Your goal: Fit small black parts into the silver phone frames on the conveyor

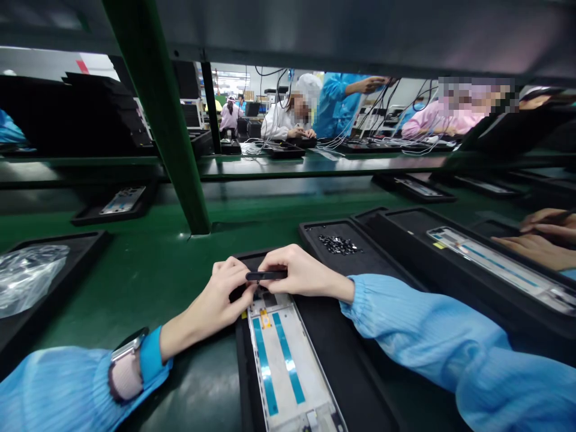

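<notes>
A silver phone frame (288, 366) with two blue strips lies in a black foam tray (346, 360) in front of me. My left hand (229, 288) rests at the frame's upper left end, its thumb and fingers pinched together; whatever lies between them is too small to make out. At the upper end, my right hand (297, 270) grips a dark, slim tool (266, 275) that points left toward my left fingers. The tool's tip and the part beneath the fingers are partly hidden.
Small black parts (338, 244) lie in a tray behind my right hand. A second phone frame (499, 258) sits in a tray at the right, near another person's hands (540, 240). Clear plastic bags (31, 276) fill a left tray. A green post (157, 114) rises behind.
</notes>
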Demonstrator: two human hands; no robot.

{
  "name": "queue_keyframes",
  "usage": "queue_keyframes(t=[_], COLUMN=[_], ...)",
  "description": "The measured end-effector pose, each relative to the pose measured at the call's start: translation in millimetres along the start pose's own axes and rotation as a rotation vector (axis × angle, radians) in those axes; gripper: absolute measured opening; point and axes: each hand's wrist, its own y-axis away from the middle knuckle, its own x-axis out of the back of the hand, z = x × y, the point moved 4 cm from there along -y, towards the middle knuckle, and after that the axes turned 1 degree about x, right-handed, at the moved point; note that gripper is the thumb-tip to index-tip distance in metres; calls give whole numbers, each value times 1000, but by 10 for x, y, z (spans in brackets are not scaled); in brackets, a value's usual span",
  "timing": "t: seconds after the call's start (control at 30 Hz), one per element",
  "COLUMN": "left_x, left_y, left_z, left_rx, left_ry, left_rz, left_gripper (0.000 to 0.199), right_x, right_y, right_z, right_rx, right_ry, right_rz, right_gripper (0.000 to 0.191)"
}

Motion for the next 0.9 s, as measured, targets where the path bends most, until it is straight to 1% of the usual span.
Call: queue_keyframes(t=[0.1, 0.2, 0.43, 0.63, 0.9], left_x=[31, 77, 38, 23, 20], left_y=[65, 136, 144, 134, 133], left_z=[-102, -136, -49, -60, -63], left_rx=[41, 46, -50, -49, -44], left_ry=[-8, -13, -12, -6, -23], left_rz=[6, 11, -65, -80, -88], left_gripper=[17, 20, 18, 17, 19], right_x=[-35, -90, -133, -148, -161], right_y=[5, 18, 31, 31, 29], right_z=[37, 62, 71, 70, 53], right_rx=[-60, -113, -104, -91, -68], right_ry=[-16, -2, 39, 57, 86], right_rz=[35, 27, 43, 57, 28], right_gripper=[9, 9, 8, 8, 10])
